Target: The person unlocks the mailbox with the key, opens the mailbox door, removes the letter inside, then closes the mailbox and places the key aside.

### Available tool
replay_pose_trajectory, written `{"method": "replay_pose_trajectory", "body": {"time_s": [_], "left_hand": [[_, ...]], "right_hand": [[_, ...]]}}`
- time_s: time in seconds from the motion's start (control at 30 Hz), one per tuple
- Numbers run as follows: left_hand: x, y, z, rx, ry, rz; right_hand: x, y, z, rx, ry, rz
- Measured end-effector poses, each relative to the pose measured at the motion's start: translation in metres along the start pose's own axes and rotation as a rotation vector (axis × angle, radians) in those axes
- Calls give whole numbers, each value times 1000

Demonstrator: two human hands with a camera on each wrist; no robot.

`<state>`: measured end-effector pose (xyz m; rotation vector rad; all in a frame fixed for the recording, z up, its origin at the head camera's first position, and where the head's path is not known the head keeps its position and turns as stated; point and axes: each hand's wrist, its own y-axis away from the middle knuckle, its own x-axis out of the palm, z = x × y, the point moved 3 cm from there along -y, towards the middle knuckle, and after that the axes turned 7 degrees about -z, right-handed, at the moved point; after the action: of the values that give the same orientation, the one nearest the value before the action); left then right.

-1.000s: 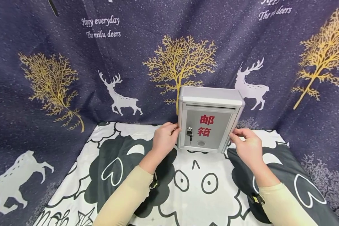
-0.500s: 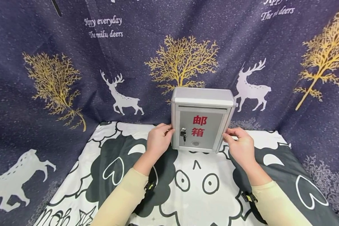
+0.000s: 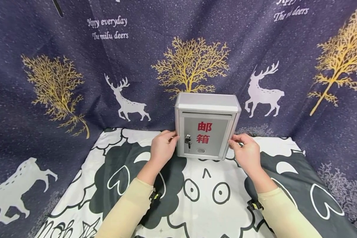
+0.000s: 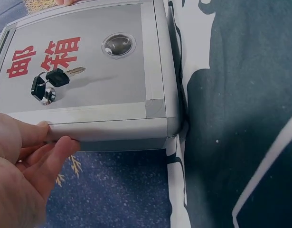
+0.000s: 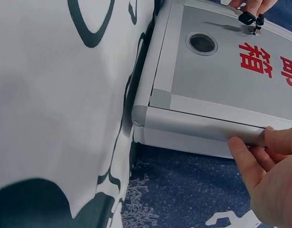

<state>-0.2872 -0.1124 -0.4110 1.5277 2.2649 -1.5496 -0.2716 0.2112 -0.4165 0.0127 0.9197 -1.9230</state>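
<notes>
A silver metal mailbox (image 3: 208, 102) with red characters stands upright at the back of the cloth-covered surface. My left hand (image 3: 163, 147) grips its left side edge, thumb at the front. On the opposite edge, my right hand (image 3: 246, 152) holds the box between thumb and fingers. Two black-headed keys (image 4: 58, 77) hang on a ring at the lock (image 4: 48, 96), one of them in it, near the door's left side. Low on the door is a small round window (image 5: 202, 43). A slot (image 3: 206, 115) runs across the top of the front. The back of the box is hidden.
A white and dark cartoon-print cloth (image 3: 208, 211) covers the surface. Right behind the box hangs a dark blue curtain (image 3: 154, 39) with gold trees and white deer; it also closes in both sides.
Both hands have shifted the mailbox to the left along the back of the surface, keeping their hold on its two sides. The box stays upright.
</notes>
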Motion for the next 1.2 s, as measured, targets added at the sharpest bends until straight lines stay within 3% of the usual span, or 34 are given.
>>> {"method": "replay_pose_trajectory", "body": {"time_s": [0.57, 0.93, 1.2], "left_hand": [[6, 5, 6, -16, 12, 4], [7, 10, 15, -5, 35, -28], [8, 9, 19, 1, 55, -19]], "right_hand": [[7, 1, -7, -2, -9, 6], [9, 4, -10, 51, 45, 78], [11, 8, -13, 45, 6, 46]]}}
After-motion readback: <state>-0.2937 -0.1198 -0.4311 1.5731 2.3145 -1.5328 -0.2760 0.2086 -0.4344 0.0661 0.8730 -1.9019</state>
